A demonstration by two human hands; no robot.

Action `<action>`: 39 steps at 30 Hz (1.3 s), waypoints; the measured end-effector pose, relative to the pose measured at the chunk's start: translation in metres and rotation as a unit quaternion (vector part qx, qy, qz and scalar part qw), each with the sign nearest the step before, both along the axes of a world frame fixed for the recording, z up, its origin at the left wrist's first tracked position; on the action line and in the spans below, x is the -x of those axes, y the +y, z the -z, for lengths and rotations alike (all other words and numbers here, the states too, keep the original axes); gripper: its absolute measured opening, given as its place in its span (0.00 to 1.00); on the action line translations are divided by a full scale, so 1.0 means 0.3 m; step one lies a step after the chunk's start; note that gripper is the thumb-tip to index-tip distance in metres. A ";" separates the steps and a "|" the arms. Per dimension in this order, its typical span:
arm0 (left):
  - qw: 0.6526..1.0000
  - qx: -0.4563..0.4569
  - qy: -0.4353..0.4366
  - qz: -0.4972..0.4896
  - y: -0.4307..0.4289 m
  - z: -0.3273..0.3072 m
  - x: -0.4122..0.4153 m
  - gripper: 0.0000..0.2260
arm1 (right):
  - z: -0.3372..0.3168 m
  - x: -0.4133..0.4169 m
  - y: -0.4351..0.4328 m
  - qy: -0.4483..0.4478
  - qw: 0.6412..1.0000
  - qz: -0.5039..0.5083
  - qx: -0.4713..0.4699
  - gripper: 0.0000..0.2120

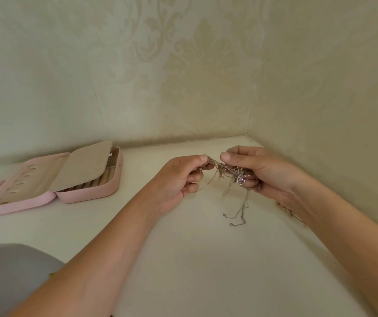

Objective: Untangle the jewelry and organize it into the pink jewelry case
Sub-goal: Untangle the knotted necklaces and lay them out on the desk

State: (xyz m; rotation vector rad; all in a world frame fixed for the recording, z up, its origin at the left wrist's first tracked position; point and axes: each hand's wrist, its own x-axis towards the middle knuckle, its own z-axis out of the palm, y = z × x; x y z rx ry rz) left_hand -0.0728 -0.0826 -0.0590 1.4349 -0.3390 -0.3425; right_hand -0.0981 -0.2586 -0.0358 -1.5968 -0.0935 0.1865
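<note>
Well to the left of the left hand, the pink jewelry case (87,196) lies open on the table (195,259), a beige flap (84,167) folded over part of its tray; no piece shows in the uncovered ring rolls. The left hand (179,177) pinches one end of a mesh band between thumb and forefinger. Between the hands hangs the jewelry tangle (229,173), knotted, with thin chains trailing down. The right hand (259,170) pinches the same band and cradles the knot in curled fingers. Below the right wrist lies what looks like another chain (292,213). I judge the task barely begun, with nothing sorted yet. The white table sits in a corner of damask wallpaper (183,65).
</note>
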 end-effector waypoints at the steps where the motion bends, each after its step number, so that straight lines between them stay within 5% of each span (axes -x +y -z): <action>1: 1.000 -0.004 -0.005 0.001 -0.001 0.000 0.001 0.10 | -0.001 0.005 0.004 -0.012 0.998 0.001 0.055 0.09; 9: 1.000 0.000 -0.015 0.009 -0.001 0.017 -0.012 0.09 | 0.004 0.021 0.024 -0.140 0.968 0.039 0.205 0.03; 13: 0.999 -0.010 -0.027 0.033 -0.004 0.032 -0.014 0.05 | 0.045 0.002 0.041 -0.201 0.925 0.114 0.303 0.04; 21: 0.999 0.032 0.005 0.005 -0.010 0.013 -0.013 0.12 | 0.048 0.012 0.073 -0.248 0.919 0.111 0.284 0.08; 25: 0.999 0.033 0.014 0.018 -0.009 0.021 -0.019 0.10 | 0.032 0.010 0.072 -0.074 0.993 0.054 0.080 0.09; 28: 0.998 0.038 0.010 0.045 0.002 0.031 -0.031 0.07 | 0.008 0.011 0.044 0.031 0.996 -0.022 -0.081 0.11; 32: 0.998 0.016 -0.005 0.056 0.000 0.039 -0.034 0.18 | 0.007 0.010 0.020 0.051 0.984 -0.129 -0.115 0.14; 39: 0.992 0.111 0.033 0.042 0.007 0.027 -0.036 0.15 | 0.033 -0.025 -0.019 0.029 0.991 -0.064 -0.115 0.07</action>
